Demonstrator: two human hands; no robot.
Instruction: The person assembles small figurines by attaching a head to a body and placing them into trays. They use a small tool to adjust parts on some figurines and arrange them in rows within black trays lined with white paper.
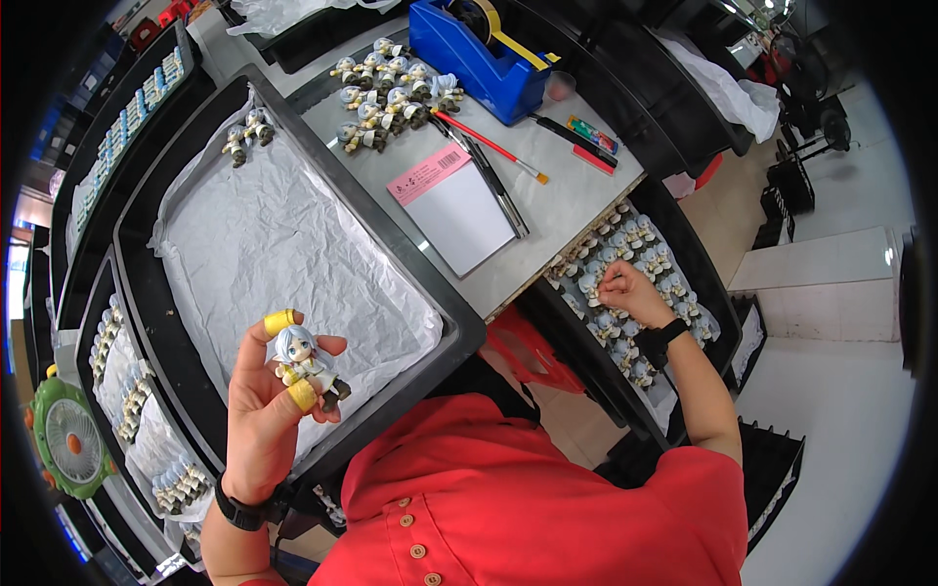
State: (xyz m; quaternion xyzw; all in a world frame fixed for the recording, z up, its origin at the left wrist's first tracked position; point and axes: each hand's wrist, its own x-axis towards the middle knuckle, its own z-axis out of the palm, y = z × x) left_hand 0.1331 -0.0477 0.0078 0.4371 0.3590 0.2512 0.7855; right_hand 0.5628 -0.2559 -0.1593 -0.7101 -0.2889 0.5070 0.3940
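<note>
Between the thumb and fingers of my left hand (269,410) is a small figurine (301,356) with pale hair, a white-and-yellow outfit and dark boots. Yellow tape wraps two of those fingertips. This hand is raised over the near left part of a black tray (459,337) lined with crumpled white paper (283,234). Two similar figurines (247,135) lie at the tray's far end. On the right, my right hand (633,295) pinches one of the pale-haired figurines (590,285) among many in a second black tray (718,308), which sits lower than the table.
A grey table (576,205) bears a cluster of figurines (386,98), a blue tape dispenser (479,59), a notepad (454,215), black pens (498,190) and a red brush (489,146). More filled trays stand left, near a green fan (73,439). A red stool (532,352) is below.
</note>
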